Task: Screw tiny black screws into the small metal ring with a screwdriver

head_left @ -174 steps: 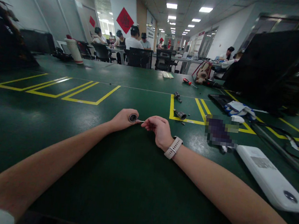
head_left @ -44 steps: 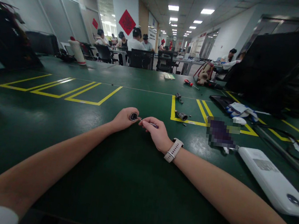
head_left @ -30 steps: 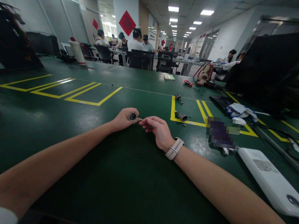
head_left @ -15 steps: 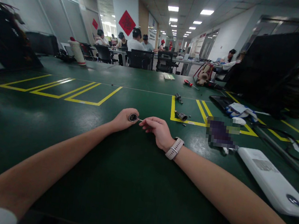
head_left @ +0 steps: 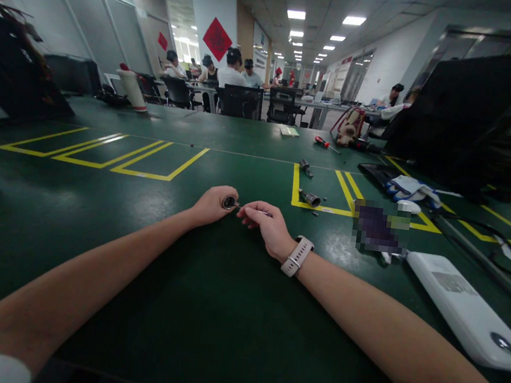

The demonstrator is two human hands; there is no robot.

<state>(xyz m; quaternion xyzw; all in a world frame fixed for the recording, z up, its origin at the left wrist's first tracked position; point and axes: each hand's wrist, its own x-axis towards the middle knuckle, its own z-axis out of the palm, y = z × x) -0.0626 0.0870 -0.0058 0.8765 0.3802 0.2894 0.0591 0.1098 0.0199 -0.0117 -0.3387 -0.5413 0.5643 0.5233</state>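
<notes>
My left hand [head_left: 211, 205] rests on the green table [head_left: 204, 309], its fingers wrapped round a small dark cylindrical part [head_left: 229, 202] whose round open end faces me. My right hand [head_left: 266, 225], with a pale watch [head_left: 297, 256] on the wrist, pinches a thin metal tool [head_left: 253, 210]. The tool's tip points left and meets the part's open end. Both forearms lie on the table.
Two similar metal cylinders [head_left: 309, 197] [head_left: 304, 166] lie in a yellow-taped box further back. A white flat device [head_left: 467, 312], work gloves [head_left: 409, 187], cables and a black monitor [head_left: 474, 113] stand to the right. A red-handled screwdriver [head_left: 323, 141] lies far back. People sit at distant desks.
My right hand has rolled a little about the thin tool while its tip stays at the part's opening. My left hand has kept its place.
</notes>
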